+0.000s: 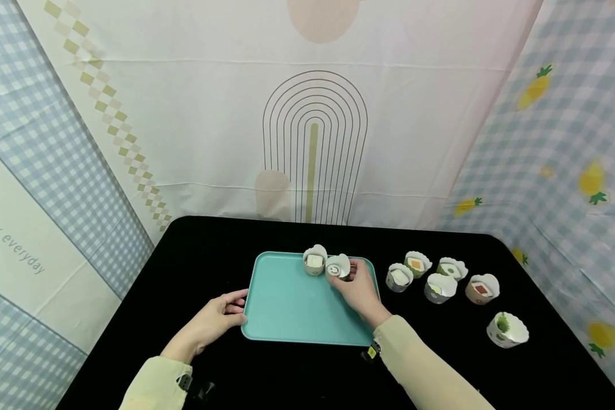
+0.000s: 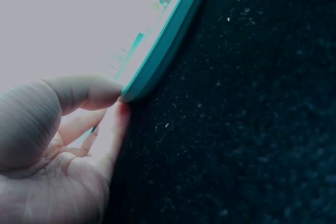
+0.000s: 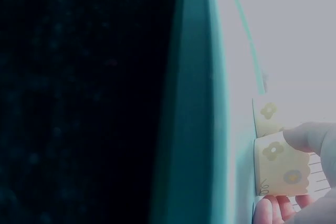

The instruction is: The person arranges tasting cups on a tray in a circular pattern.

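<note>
A light teal tray [image 1: 292, 307] lies on the black table. My left hand [image 1: 210, 322] is at its left edge, thumb and fingertips pinching the rim near the front corner; the left wrist view shows the tray's rim [image 2: 163, 45] at those tips. My right hand [image 1: 361, 296] grips a small paper baking cup [image 1: 340, 263] with a scalloped rim at the tray's back right, thumb on one side and fingers on the other. Flowers are printed on the held cup's side [image 3: 275, 156]. Just left of it, a second baking cup [image 1: 315, 262] with a pale square inside stands on the tray.
Right of the tray stand several more paper baking cups, among them one with an orange square [image 1: 417, 265], one with a red square [image 1: 482, 290] and a cup with green inside [image 1: 507, 330]. Behind the black table [image 1: 210, 239] hangs a patterned curtain [image 1: 210, 131].
</note>
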Tool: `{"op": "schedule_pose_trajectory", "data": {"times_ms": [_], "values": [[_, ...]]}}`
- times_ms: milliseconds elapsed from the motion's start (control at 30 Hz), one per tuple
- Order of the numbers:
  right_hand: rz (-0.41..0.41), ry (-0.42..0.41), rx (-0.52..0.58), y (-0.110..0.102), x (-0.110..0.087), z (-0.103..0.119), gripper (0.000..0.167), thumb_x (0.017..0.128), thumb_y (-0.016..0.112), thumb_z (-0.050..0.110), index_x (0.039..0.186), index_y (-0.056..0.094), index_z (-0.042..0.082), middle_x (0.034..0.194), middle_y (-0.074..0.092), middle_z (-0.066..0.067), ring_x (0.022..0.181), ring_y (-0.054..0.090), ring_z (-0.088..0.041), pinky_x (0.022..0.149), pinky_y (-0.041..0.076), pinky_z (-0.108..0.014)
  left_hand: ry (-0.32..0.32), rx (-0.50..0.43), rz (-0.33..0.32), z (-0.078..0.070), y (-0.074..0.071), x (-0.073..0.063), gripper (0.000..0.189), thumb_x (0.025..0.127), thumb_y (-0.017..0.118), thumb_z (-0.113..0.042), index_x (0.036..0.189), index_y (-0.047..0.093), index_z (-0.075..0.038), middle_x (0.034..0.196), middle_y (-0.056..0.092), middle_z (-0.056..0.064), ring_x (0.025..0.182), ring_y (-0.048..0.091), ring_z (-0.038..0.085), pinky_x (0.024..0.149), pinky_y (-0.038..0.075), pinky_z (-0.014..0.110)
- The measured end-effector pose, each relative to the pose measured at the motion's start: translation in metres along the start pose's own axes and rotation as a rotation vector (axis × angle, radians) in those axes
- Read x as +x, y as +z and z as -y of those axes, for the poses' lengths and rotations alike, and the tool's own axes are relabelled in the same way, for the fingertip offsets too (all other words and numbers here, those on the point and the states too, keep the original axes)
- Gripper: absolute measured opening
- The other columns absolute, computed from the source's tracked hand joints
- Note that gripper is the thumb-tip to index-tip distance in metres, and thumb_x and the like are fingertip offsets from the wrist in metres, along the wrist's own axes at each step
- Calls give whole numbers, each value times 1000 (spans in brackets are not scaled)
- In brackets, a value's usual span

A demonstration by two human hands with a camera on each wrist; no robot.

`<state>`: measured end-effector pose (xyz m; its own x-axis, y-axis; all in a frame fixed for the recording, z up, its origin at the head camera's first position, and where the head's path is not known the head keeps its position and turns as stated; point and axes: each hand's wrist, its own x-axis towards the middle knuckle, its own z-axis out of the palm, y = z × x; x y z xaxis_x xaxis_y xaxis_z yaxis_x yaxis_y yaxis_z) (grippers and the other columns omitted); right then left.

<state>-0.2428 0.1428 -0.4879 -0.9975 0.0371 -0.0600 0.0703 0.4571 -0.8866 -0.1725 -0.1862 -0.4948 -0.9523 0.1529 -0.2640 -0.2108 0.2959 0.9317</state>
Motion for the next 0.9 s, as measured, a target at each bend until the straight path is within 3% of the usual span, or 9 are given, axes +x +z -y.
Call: {"op": "schedule_pose_trajectory", "data": {"times_ms": [467, 900], "values": [[-22, -21, -21, -10, -10, 5, 71, 85, 76, 33, 139, 37, 9, 128, 45, -14, 114, 48, -29, 90, 45, -45, -2, -4, 14, 0, -3, 0, 60, 87, 69, -5, 143, 49, -13, 122, 51, 10, 102, 53, 22, 84, 49, 39], [28, -80, -42, -52, -37, 6, 79, 84, 74, 43, 142, 34, 7, 134, 42, -18, 122, 45, -34, 98, 41, -45, 3, -9, 13, 0, -2, 0, 59, 87, 68, -3, 143, 49, -13, 121, 51, 11, 102, 54, 22, 82, 50, 38]]}}
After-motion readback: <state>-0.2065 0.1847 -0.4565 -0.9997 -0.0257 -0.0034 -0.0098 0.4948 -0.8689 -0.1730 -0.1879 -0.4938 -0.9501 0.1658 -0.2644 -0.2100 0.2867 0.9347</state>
